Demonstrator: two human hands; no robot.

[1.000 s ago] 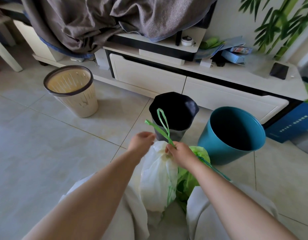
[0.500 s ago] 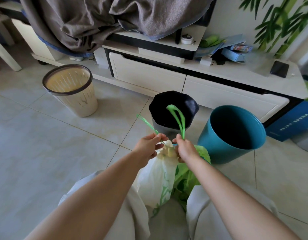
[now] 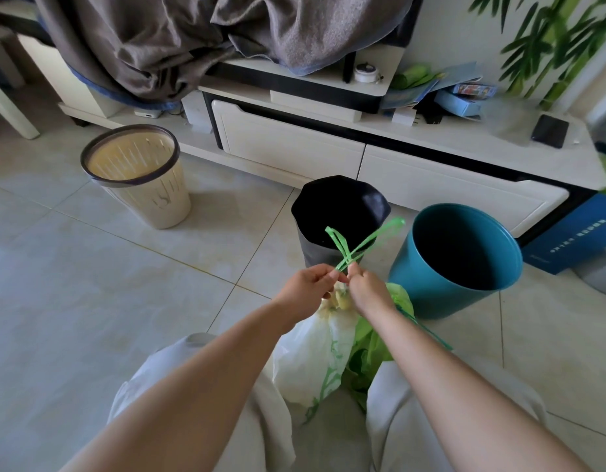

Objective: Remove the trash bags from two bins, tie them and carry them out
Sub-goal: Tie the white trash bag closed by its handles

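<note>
A cream slatted bin [image 3: 138,175] is standing at far left on the tiled floor, apart from the black-lined bin [image 3: 339,216] and the teal bin [image 3: 458,257] further right. Between the knees, the left hand [image 3: 308,287] and right hand [image 3: 368,291] are meeting fingertip to fingertip, each pinching the green drawstring [image 3: 359,245], whose two loops are crossing just above the grip. The white trash bag [image 3: 315,352] is hanging directly below, its neck hidden by both hands, while the green bag [image 3: 373,349] is lying partly covered behind the right forearm.
</note>
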